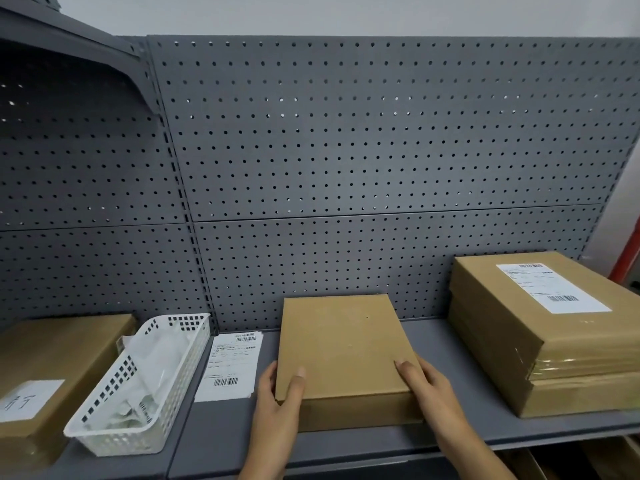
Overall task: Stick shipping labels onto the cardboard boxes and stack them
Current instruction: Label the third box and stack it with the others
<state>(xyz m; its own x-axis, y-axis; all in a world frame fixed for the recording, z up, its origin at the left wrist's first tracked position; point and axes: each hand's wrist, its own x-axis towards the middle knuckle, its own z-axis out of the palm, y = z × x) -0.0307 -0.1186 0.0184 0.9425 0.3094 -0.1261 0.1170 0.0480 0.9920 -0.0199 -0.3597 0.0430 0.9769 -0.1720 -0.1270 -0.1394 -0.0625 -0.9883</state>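
We grip the box point(343, 344), lower centre, with left hand point(277, 396) and right hand point(427, 386); next likely fetching the label point(230, 365) beside it.

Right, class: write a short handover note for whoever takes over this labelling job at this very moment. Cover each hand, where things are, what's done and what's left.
Left hand: grips the near left edge of the plain box, thumb on top.
Right hand: holds the same box at its near right corner.
The plain box sits mid-shelf with no label on its top.
A loose shipping label lies flat on the shelf, just left of the box.
Done: the stack at right, whose top box bears a stuck label.
Left: probably label the plain box, then add it to the stack.
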